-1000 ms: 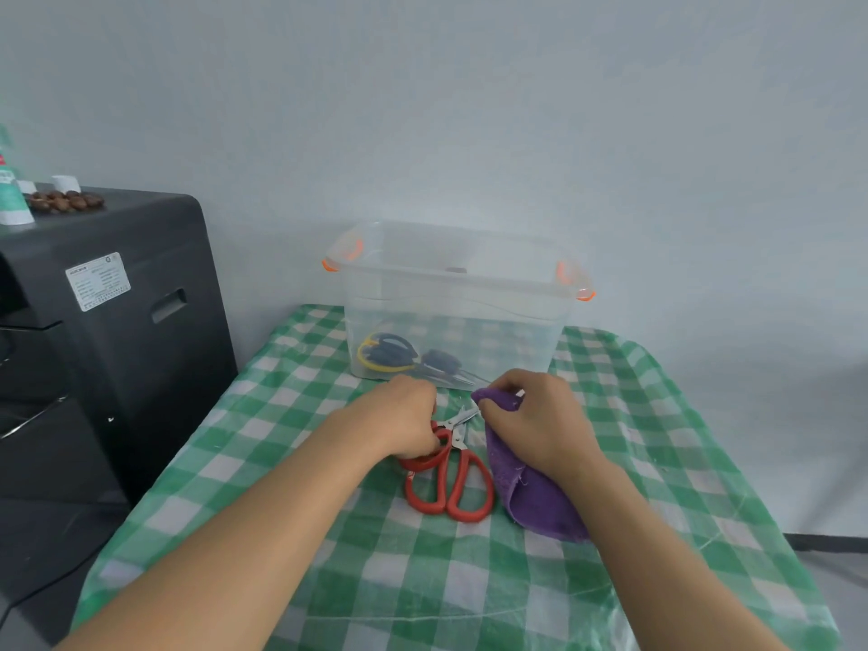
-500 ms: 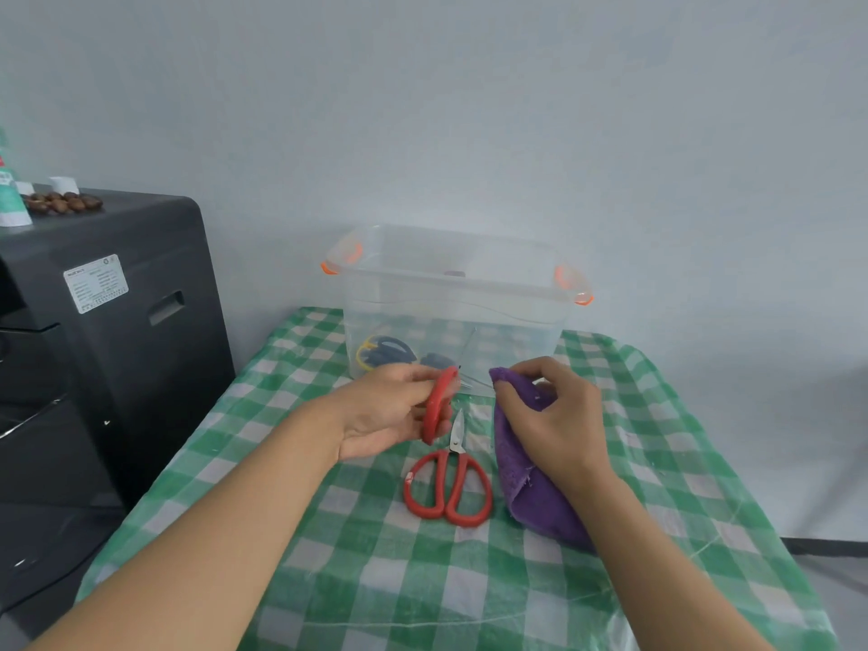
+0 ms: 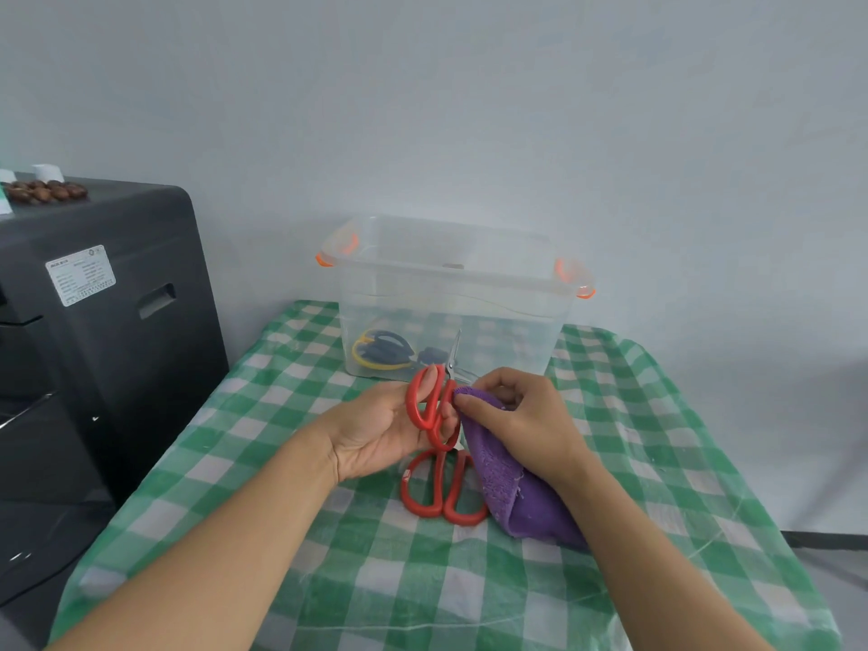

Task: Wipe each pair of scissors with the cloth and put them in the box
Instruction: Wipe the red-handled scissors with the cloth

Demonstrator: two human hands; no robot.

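Holding red-handled scissors [image 3: 428, 406] upright in the left hand [image 3: 385, 429], fingers curled round the handles; pinching the purple cloth [image 3: 512, 491] against them with the right hand [image 3: 521, 425]. Lying beneath on the checked desk [image 3: 291, 467]: a second red pair [image 3: 441, 491]. Sitting behind: the clear box [image 3: 451, 298], seemingly containing dark scissors [image 3: 383, 352].

Two bare forearms, no sleeves, bare hands

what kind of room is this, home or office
Hard to say; perhaps an office or workroom corner. A black machine, maybe a printer, stands by a table with a green checked cloth and a clear box against a bare wall.
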